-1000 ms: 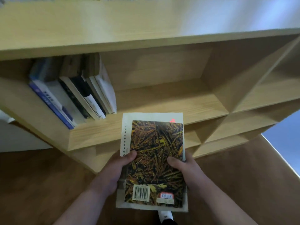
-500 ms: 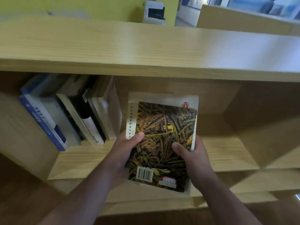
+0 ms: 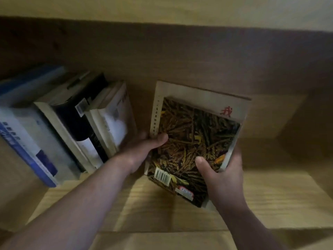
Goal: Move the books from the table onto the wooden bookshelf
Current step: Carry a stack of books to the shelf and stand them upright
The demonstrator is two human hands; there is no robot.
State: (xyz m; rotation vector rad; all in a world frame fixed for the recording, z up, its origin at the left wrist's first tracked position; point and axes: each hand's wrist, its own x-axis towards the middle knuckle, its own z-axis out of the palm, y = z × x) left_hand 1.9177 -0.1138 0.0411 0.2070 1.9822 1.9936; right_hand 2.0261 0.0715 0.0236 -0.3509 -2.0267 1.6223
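Note:
I hold a book [image 3: 194,130] with a cream border and a brown-yellow straw picture inside a compartment of the wooden bookshelf [image 3: 162,210]. Its back cover, with barcode and red label, faces me, and it tilts to the right above the shelf board. My left hand [image 3: 144,148] grips its left edge, thumb on the cover. My right hand [image 3: 221,174] grips the lower right edge. Several books [image 3: 75,123] lean in a row at the left of the same compartment, just left of my left hand.
The compartment's back panel [image 3: 180,56] is dark and close behind the book. A side wall [image 3: 310,123] closes the compartment on the right. Bare shelf board lies to the right of the held book.
Both hands have carried the book up from below the shelf and into the compartment. The view has closed in on the shelf interior and the book now tilts right.

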